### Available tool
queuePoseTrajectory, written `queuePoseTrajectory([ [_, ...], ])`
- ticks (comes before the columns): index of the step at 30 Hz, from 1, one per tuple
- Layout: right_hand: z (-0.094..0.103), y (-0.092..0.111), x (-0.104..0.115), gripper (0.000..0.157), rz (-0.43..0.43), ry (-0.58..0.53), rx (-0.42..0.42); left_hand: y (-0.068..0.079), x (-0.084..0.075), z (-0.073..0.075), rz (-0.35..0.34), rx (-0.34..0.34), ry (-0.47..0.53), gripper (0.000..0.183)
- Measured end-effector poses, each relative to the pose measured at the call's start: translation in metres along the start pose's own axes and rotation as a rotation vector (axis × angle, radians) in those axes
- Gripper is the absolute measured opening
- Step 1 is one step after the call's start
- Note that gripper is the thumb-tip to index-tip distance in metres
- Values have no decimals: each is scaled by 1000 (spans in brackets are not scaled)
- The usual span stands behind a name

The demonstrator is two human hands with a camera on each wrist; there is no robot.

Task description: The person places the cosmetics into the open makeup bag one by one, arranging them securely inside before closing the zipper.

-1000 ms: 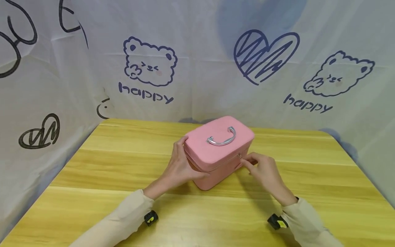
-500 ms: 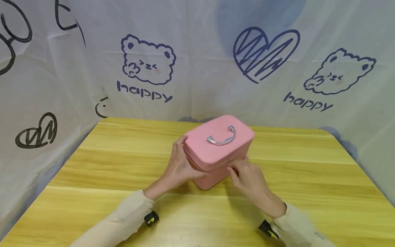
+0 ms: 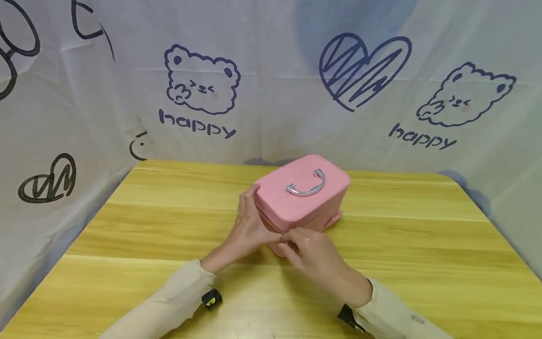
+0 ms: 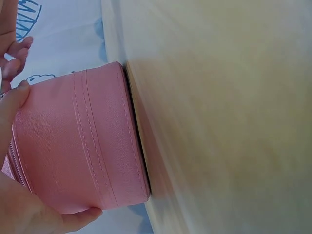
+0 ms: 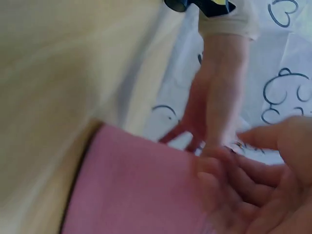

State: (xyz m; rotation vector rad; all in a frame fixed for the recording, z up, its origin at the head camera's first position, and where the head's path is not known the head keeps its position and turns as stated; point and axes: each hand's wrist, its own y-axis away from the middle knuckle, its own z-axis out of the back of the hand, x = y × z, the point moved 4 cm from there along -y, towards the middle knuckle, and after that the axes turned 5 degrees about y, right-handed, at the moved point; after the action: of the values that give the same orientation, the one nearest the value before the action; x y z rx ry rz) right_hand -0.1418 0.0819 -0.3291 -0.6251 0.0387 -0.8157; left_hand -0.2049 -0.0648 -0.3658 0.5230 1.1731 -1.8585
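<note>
A pink cosmetic case (image 3: 296, 197) with a silver handle (image 3: 314, 189) on its lid stands upright on the table. My left hand (image 3: 250, 228) grips its left end, thumb along the near corner and fingers round the far side. At that same near corner my right hand (image 3: 319, 259) pinches the zipper pull, which its fingers mostly hide, close to the left thumb. The left wrist view shows the zipper (image 4: 17, 163) running below the lid and the stitched end wall. In the right wrist view the right fingers bunch together beside the left hand (image 5: 200, 105).
The wooden table (image 3: 152, 226) extends around the case on all sides. A pink tab (image 3: 333, 220) sticks out low on the case's right side. Behind the table hangs a white cloth (image 3: 275, 113) with bear and heart drawings.
My right hand has slid leftward along the case's front with the zipper pull, from near the right end to the near left corner. The left hand keeps its hold; the case has hardly shifted.
</note>
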Motion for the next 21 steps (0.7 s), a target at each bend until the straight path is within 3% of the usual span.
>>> queuePoseTrajectory([
  [2, 7, 1, -9, 15, -82, 9, 70, -1, -1, -1, -11, 5, 4, 120],
  [6, 27, 3, -45, 35, -392, 42, 154, -2, -2, -3, -9, 9, 10, 123],
  [8, 34, 2, -66, 49, -549, -16, 163, -2, -3, -2, 6, 11, 7, 123],
  [10, 34, 1, -82, 65, -650, -133, 168, -1, -3, -1, 25, 19, 6, 124],
  [13, 27, -2, -96, 79, -707, -354, 191, 2, -4, 2, 66, 63, 25, 124],
  [16, 17, -8, -102, 79, -701, -567, 185, 5, -9, 7, 142, 114, 100, 118],
  [19, 13, -16, -112, 74, -697, -686, 193, 5, -11, 18, 203, 164, 190, 98],
  [21, 9, -21, -121, 74, -713, -749, 224, 3, -11, 26, 192, 193, 221, 83],
])
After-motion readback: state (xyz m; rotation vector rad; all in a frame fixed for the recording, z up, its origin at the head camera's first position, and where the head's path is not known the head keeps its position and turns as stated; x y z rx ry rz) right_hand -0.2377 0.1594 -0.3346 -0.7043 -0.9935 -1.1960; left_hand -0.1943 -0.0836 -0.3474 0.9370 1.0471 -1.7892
